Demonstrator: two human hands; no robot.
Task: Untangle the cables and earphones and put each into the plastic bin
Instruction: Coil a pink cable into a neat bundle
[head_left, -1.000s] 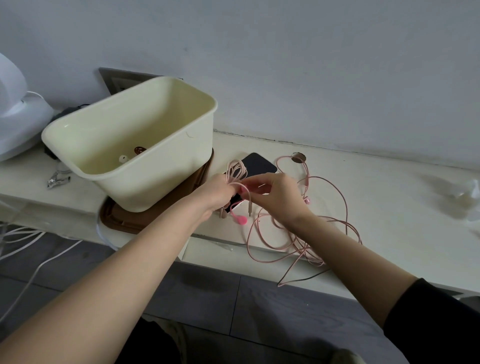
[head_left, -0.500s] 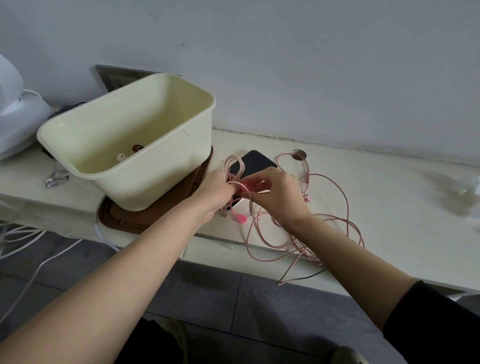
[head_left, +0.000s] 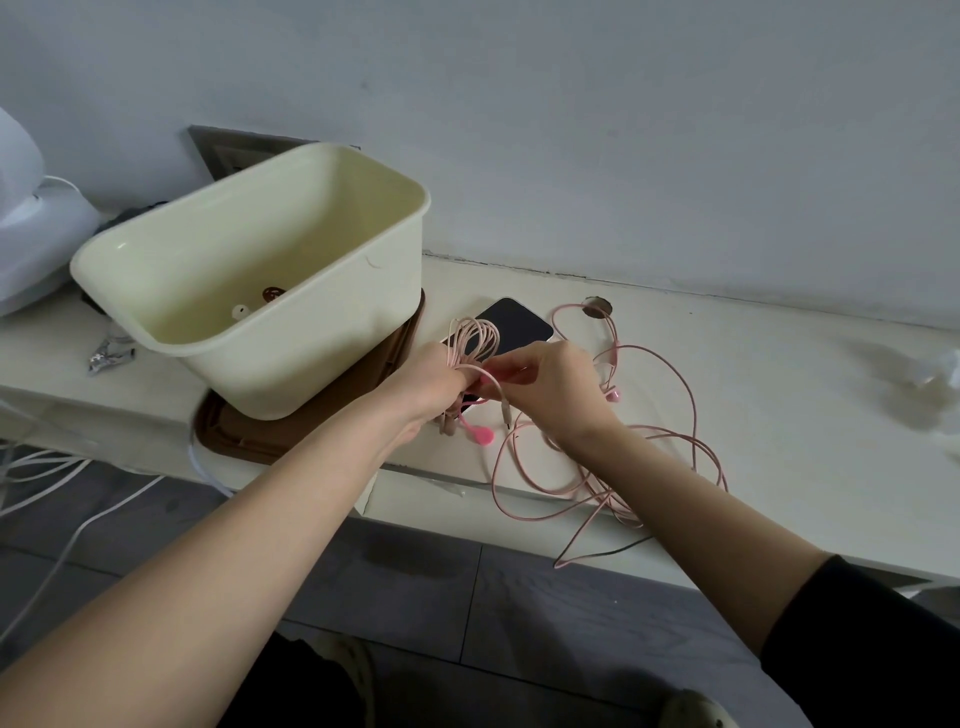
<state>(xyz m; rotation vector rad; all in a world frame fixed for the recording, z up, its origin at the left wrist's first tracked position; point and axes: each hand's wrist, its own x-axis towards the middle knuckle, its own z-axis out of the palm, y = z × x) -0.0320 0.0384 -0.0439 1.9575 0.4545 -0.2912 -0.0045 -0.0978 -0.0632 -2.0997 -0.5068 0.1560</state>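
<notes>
- Little shifts: the left hand (head_left: 434, 384) keeps its grip round the coiled pink earphone cord (head_left: 470, 338), beside the plastic bin (head_left: 322, 364).
- The right hand (head_left: 550, 389) still pinches a strand; the tangle (head_left: 605, 486) stays on the surface (head_left: 779, 395), unbinned.

Around a coiled pink cable (head_left: 470, 338) beside the cream bin (head_left: 311, 364), the left hand (head_left: 431, 379) and right hand (head_left: 550, 387) together.

The cream ledge (head_left: 779, 395) runs along the wall, with a round opening (head_left: 597, 309) near its rear edge. Directly on it, from left to right, lie a white appliance (head_left: 31, 249), a crumpled foil wrapper (head_left: 109, 356), a brown case (head_left: 244, 441), a black phone (head_left: 514, 325) and clear crumpled plastic (head_left: 935, 371). Loose loops of pink cable (head_left: 605, 491) lie right of the phone and overhang the front edge.
</notes>
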